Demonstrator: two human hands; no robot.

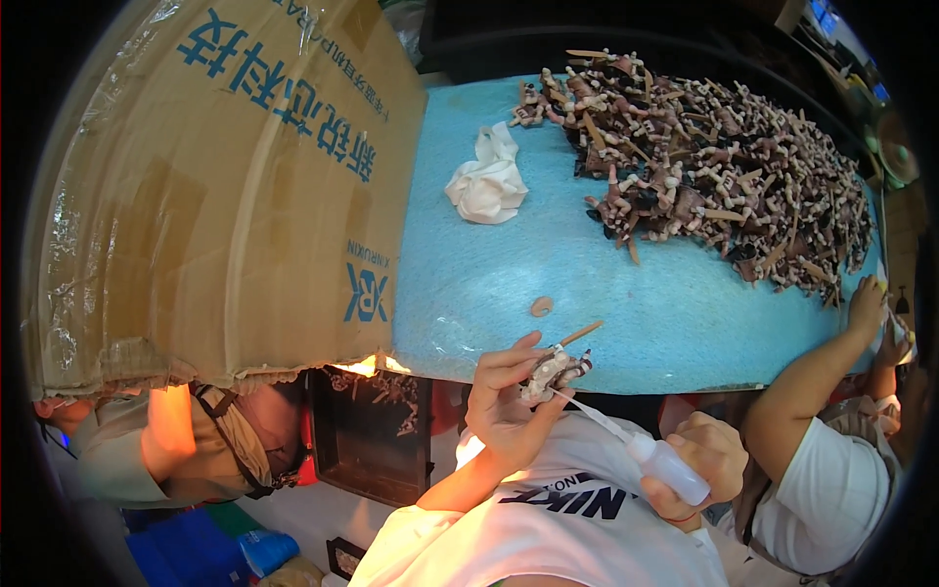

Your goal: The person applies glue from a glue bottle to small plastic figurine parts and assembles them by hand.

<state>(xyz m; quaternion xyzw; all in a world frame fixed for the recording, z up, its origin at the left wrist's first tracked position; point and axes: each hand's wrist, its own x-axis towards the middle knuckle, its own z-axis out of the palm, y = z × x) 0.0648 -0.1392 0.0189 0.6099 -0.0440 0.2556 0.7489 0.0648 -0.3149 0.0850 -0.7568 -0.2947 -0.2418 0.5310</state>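
Observation:
Near the table's front edge, my left hand point(504, 406) is closed around a small figurine point(551, 376) with pale limbs and dark parts. A tan stick-shaped piece point(583, 333) juts from the figurine toward the upper right. My right hand point(712, 452) grips a translucent white squeeze bottle point(671, 473), tilted so its long thin nozzle points up and left. The nozzle's tip is at the figurine's lower side; whether it touches cannot be made out. A small curved tan piece point(541, 306) lies on the blue tabletop point(469, 293) just beyond my left hand.
A large heap of similar figurines point(724, 176) covers the far right of the table. Crumpled white tissue point(487, 181) lies left of it. A tall cardboard box point(215, 196) borders the left side. Below stands a black tray point(372, 440). Co-workers' arms point(807, 386) show at both sides.

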